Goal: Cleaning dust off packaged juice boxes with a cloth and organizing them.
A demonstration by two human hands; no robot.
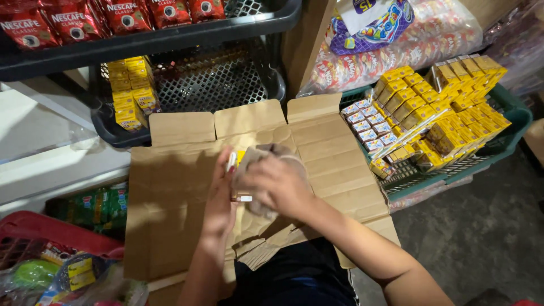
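Note:
My left hand (220,195) grips a small yellow and white box (234,160) over the flattened brown cardboard (170,192) on my lap. My right hand (277,184) is closed on a grey-brown cloth (262,154) pressed against the box. The cloth covers most of the box. Both hands meet at the middle of the view.
A green crate (513,122) full of small yellow boxes stands at the right. A black crate (107,127) with several yellow boxes sits behind the cardboard, under a shelf of red packets (73,20). A red basket (51,229) of goods is at lower left. Bagged snacks (396,39) lie top right.

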